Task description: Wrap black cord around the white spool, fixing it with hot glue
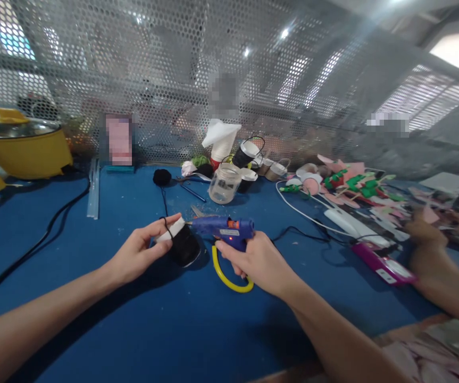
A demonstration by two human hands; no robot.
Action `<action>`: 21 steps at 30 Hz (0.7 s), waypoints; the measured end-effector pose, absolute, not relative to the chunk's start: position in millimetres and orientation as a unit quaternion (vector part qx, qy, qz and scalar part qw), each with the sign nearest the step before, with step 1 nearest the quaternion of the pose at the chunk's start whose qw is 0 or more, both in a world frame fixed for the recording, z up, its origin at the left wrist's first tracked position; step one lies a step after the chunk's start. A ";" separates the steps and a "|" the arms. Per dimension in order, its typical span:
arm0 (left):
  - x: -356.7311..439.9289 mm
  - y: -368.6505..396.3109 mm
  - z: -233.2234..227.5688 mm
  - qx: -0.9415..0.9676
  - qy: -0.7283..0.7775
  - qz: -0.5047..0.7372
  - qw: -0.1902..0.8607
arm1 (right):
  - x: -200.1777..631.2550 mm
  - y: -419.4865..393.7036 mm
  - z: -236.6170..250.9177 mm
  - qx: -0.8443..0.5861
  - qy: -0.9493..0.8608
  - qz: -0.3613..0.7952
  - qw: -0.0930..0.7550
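My left hand grips a small paper cup by its white rim. The cup lies tilted on its side, wrapped in black yarn. From it a black strand runs up to a yarn ball on the table. My right hand is wrapped round the handle of a blue glue gun with a lit red light. The gun's nozzle points left and meets or nearly meets the cup's white rim. Below the gun shows a yellow scissors handle, whose blades are partly hidden behind the gun.
A clear plastic jar stands behind the gun, near several yarn-wrapped cups. Glue sticks and a yellow electric pot are at left. At right lie a power strip, paper flowers and another person's arm.
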State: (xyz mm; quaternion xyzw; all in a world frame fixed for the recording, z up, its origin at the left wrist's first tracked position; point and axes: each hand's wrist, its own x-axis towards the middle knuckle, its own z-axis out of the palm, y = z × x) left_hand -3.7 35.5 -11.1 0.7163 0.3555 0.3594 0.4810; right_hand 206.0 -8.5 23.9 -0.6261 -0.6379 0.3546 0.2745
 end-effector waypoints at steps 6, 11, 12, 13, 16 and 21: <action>-4.5 36.5 -13.9 0.712 0.359 0.364 0.482 | 204.9 -11.2 23.7 -0.623 -0.643 0.348 0.279; -4.6 36.8 -12.9 0.734 0.378 0.362 0.432 | 208.4 -6.8 23.3 -0.585 -0.641 0.393 0.305; -4.3 36.3 -9.0 0.748 0.396 0.342 0.408 | 209.6 -5.1 23.0 -0.576 -0.641 0.399 0.314; -4.2 36.1 -3.6 0.765 0.427 0.309 0.369 | 210.6 -3.3 22.7 -0.568 -0.639 0.404 0.324; -8.3 43.5 19.7 0.815 0.503 0.192 0.216 | 212.5 1.8 21.3 -0.557 -0.613 0.415 0.378; -43.5 112.2 62.6 0.781 0.592 0.200 -0.008 | 210.8 5.7 21.5 -0.564 -0.568 0.412 0.436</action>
